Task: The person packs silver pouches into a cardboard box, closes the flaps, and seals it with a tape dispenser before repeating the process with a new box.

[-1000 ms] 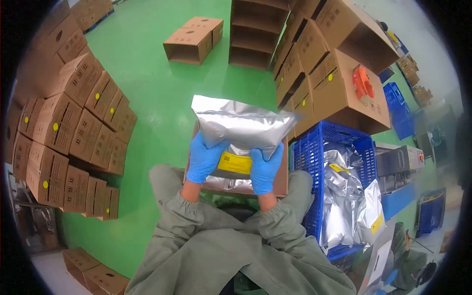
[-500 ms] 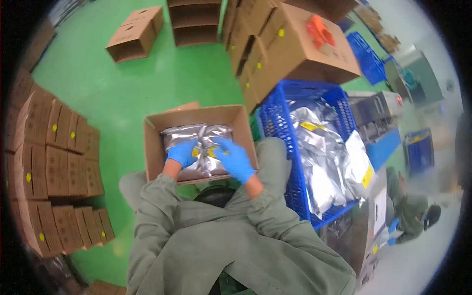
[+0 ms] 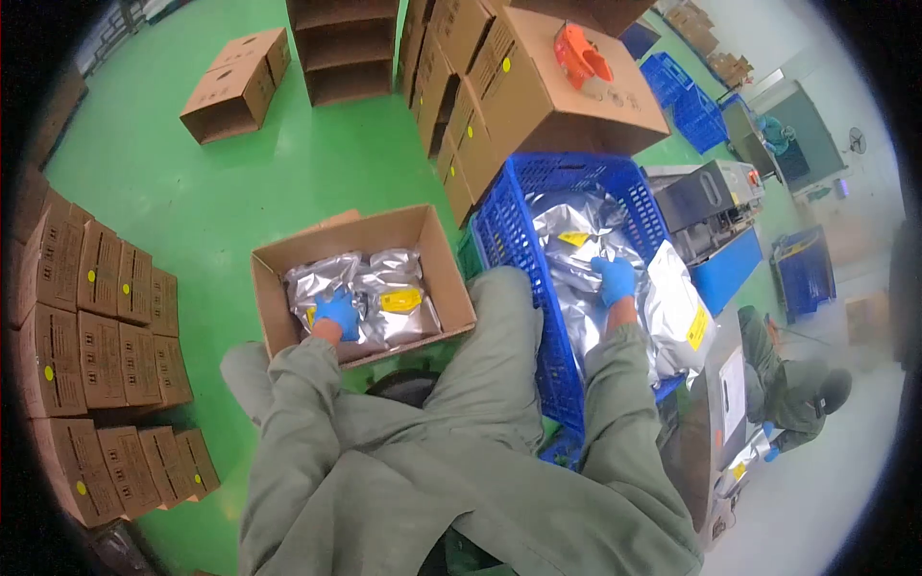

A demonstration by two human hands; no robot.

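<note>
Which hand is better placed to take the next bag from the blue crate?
Probably the right hand: it is at the silver bags in the blue crate; the left hand is inside the carton.

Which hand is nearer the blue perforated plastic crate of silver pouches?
Right: the blue-gloved right hand is at the silver foil pouches inside the crate. The blue-gloved left hand is farther away, inside the open brown cardboard box.

Centre-left, the left hand (image 3: 336, 313) touches silver bags (image 3: 392, 326) in a carton (image 3: 446, 288); centre-right, the right hand (image 3: 617, 281) touches bags (image 3: 574, 273) in a crate (image 3: 511, 259).
</note>
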